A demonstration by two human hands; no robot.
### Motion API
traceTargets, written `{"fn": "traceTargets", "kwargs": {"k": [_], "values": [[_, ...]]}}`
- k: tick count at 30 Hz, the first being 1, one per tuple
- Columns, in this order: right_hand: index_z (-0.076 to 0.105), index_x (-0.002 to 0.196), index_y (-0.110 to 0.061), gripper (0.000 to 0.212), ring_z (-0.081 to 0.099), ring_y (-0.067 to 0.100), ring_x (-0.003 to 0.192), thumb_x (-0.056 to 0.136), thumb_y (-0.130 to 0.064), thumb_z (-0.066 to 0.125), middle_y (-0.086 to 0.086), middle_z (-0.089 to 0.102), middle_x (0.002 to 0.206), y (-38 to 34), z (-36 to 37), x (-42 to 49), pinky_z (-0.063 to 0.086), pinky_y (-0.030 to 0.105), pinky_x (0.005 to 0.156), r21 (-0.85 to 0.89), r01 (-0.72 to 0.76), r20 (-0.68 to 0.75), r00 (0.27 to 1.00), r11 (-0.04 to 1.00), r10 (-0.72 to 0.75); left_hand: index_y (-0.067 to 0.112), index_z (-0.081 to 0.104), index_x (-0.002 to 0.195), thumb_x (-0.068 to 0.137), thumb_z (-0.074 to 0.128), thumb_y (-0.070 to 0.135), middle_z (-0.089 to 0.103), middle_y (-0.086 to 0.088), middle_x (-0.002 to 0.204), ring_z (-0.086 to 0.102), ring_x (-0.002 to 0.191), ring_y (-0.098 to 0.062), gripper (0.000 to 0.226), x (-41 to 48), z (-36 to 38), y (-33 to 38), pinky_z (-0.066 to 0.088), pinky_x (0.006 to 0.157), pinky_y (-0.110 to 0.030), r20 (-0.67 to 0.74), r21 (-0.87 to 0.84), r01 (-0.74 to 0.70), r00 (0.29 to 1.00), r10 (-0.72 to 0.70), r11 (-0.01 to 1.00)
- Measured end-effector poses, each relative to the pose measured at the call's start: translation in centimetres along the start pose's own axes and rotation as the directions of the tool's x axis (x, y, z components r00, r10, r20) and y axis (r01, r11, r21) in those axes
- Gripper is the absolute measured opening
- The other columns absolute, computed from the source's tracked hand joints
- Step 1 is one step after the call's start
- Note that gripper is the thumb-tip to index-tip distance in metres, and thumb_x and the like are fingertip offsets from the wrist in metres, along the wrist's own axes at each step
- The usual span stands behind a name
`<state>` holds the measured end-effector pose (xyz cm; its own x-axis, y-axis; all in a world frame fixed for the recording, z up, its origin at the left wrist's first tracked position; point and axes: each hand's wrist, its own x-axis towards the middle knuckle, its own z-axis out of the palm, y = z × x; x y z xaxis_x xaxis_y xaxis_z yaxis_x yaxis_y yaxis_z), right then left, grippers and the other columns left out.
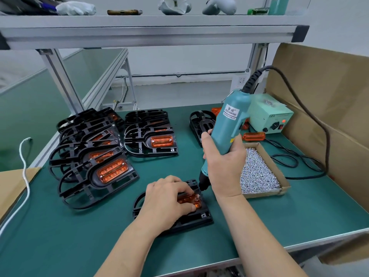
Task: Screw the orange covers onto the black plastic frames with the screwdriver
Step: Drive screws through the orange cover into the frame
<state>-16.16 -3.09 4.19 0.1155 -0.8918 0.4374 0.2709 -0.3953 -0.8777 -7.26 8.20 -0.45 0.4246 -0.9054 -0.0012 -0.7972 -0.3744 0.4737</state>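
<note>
1. L hand lay nearest, on the black frame at the table's front-centre; thumb & fingers curled, pinching the orange cover seated in that frame.
2. R hand was wrapped round the teal screwdriver, held near upright w/ the top tilted right; bit tip sat just above the cover's right end, beside the L fingertips.
3. Cardboard tray of screws sat just right of the R hand.
4. Stacks of covered frames lay at left & centre-back.
5. Spare cover lay near the pale-green power box, back right; a bare frame sat behind the screwdriver.
</note>
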Motion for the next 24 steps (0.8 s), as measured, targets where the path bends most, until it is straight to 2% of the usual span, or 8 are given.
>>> {"fn": "traceTargets", "kwargs": {"k": [2,5,8,11,13,17,20,24], "values": [[0.06,0.084,-0.026,0.021,0.056,0.026,0.056,0.077,-0.039,0.074,0.003,0.063,0.069,0.1,0.1,-0.2,0.051,0.037,0.053,-0.013,0.011,0.006,1.0,1.0,-0.011,0.047,0.067,0.107,0.074,0.074,0.057,0.05,0.024,0.116,0.048,0.109,-0.006,0.035,0.0,0.1,-0.1,0.03,0.102,-0.033,-0.002,-0.005,0.0,1.0,-0.001,1.0],[0.061,0.086,-0.025,0.023,0.058,0.028,0.058,0.077,-0.042,0.073,-0.002,0.062,0.067,0.3,0.3,-0.4,0.053,0.042,0.054,-0.046,0.029,0.025,0.999,0.999,-0.027,0.047,0.067,0.108,0.074,0.073,0.058,0.051,0.023,0.117,0.047,0.11,-0.006,0.036,0.0,0.1,-0.2,0.03,0.1,-0.032,-0.004,-0.008,-0.002,1.0,0.002,1.0],[0.06,0.084,-0.029,0.02,0.057,0.023,0.057,0.076,-0.043,0.073,-0.008,0.06,0.064,0.5,0.6,-0.5,0.052,0.043,0.055,-0.063,0.043,0.053,0.998,0.997,-0.039,0.047,0.067,0.108,0.074,0.073,0.058,0.05,0.023,0.117,0.047,0.11,-0.006,0.036,0.1,0.1,-0.2,0.03,0.1,-0.032,-0.004,-0.01,-0.003,1.0,0.003,1.0],[0.061,0.083,-0.029,0.018,0.054,0.007,0.058,0.077,-0.041,0.073,-0.015,0.062,0.067,0.5,1.0,-0.6,0.049,0.03,0.055,-0.06,0.08,0.123,0.99,0.995,-0.072,0.047,0.068,0.106,0.073,0.073,0.057,0.052,0.023,0.116,0.049,0.11,-0.007,0.035,0.1,0.1,-0.2,0.032,0.1,-0.033,-0.013,-0.015,-0.008,1.0,0.008,1.0],[0.064,0.086,-0.027,0.017,0.054,0.004,0.06,0.077,-0.039,0.074,-0.015,0.063,0.069,0.4,1.2,-0.8,0.048,0.023,0.057,-0.025,0.057,0.201,0.978,0.998,-0.05,0.047,0.069,0.105,0.073,0.074,0.057,0.053,0.022,0.116,0.05,0.109,-0.007,0.034,0.1,0.1,-0.3,0.033,0.101,-0.035,-0.017,-0.024,-0.012,1.0,0.012,1.0],[0.068,0.087,-0.021,0.019,0.054,0.009,0.062,0.075,-0.034,0.075,-0.01,0.062,0.071,0.4,1.2,-0.6,0.047,0.023,0.059,0.043,-0.041,0.34,0.94,0.998,0.023,0.046,0.069,0.103,0.072,0.074,0.057,0.054,0.022,0.116,0.05,0.109,-0.007,0.034,0.1,0.2,-0.3,0.034,0.101,-0.035,-0.028,-0.028,-0.018,0.999,0.017,0.999],[0.065,0.085,-0.015,0.013,0.051,0.011,0.059,0.078,-0.02,0.074,-0.007,0.06,0.069,0.4,1.2,-0.2,0.045,0.024,0.059,0.068,-0.083,0.377,0.925,0.994,0.051,0.046,0.069,0.105,0.072,0.074,0.058,0.054,0.022,0.117,0.05,0.11,-0.006,0.035,0.2,0.3,-0.4,0.034,0.102,-0.035,-0.027,-0.019,-0.014,1.0,0.014,1.0],[0.062,0.084,-0.013,0.017,0.05,0.015,0.062,0.078,-0.024,0.074,-0.004,0.058,0.069,0.7,1.1,-0.3,0.045,0.032,0.06,0.033,-0.098,0.413,0.908,0.995,0.076,0.045,0.069,0.104,0.072,0.075,0.058,0.054,0.022,0.116,0.05,0.109,-0.007,0.035,0.2,0.4,-0.5,0.033,0.101,-0.034,-0.036,-0.031,-0.016,0.999,0.015,0.999]]}}
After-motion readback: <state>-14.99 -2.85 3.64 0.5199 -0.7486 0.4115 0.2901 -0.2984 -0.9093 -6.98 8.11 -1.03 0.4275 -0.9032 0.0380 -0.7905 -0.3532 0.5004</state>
